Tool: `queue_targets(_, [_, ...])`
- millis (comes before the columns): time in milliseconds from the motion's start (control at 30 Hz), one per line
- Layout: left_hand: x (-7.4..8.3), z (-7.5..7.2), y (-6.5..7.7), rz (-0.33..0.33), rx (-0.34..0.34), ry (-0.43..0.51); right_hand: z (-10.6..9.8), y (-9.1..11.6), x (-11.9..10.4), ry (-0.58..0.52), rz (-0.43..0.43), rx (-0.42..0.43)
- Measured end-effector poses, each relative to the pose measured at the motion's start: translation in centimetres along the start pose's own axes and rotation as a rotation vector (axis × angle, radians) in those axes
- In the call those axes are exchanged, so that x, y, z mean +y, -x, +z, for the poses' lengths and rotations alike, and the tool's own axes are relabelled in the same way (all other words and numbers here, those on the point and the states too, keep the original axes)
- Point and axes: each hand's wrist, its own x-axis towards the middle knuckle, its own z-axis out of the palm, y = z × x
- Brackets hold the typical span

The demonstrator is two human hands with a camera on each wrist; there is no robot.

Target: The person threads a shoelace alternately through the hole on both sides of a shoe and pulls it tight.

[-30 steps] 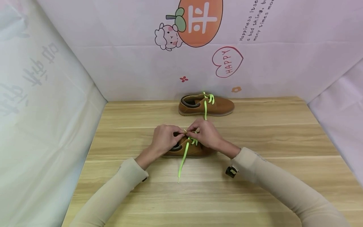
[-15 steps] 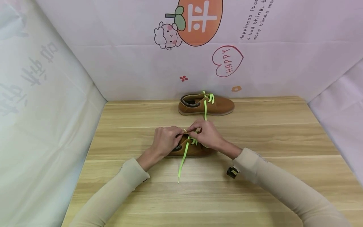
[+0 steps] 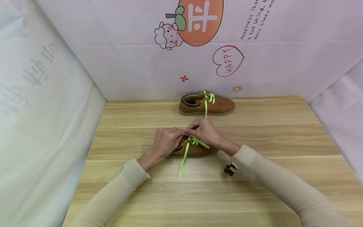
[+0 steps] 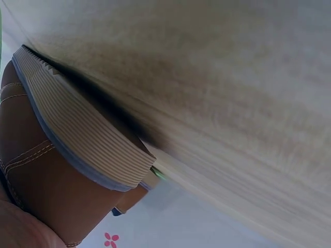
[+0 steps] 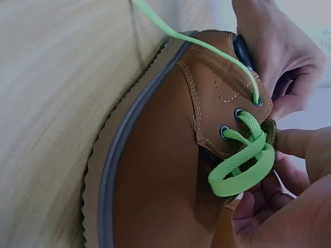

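A brown leather shoe (image 3: 195, 153) with a bright green shoelace (image 3: 183, 159) stands on the table, its toe to the right. My left hand (image 3: 167, 141) holds the shoe by the edge of its opening, fingers curled over the far lace flap. Right against those fingertips, my right hand (image 3: 207, 132) pinches the lace at the far flap; the pinched bit is hidden behind the fingers. In the right wrist view a loose lace loop (image 5: 240, 173) hangs over the tongue, and one strand leaves the top near eyelet (image 5: 257, 99). In the left wrist view the ribbed sole (image 4: 77, 124) shows.
Behind, a second brown shoe (image 3: 221, 106) with green lace stands against the white printed backdrop (image 3: 136, 69). The wooden table (image 3: 255, 126) ends at white cloth walls on both sides. One lace end lies on the wood before the near shoe.
My right hand has shifted slightly left and up, its fingertips meeting the left ones. A lace loop now shows over the shoe's front. My left fingers have closed further over the flap.
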Motion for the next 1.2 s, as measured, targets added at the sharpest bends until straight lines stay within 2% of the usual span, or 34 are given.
queue_targets(300, [-0.1, 0.0, 0.0, 0.022, -0.003, -0.007, 0.2, -0.1, 0.0, -0.081, 0.073, -0.006])
queue_targets(500, [-0.2, 0.1, 0.0, 0.029, -0.003, 0.007, -0.2, -0.5, -0.5, -0.152, 0.061, 0.046])
queue_targets(733, [-0.2, 0.1, 0.0, 0.022, -0.004, 0.008, -2.2, -1.6, -2.1, -0.259, 0.038, 0.103])
queue_targets(900, [0.0, 0.0, -0.1, 0.021, -0.009, 0.007, -3.8, -2.6, -3.1, -0.372, 0.074, 0.121])
queue_targets(1200, [0.0, 0.0, -0.1, 0.021, -0.003, 0.018, -6.5, -4.3, -5.0, -0.500, 0.169, 0.158])
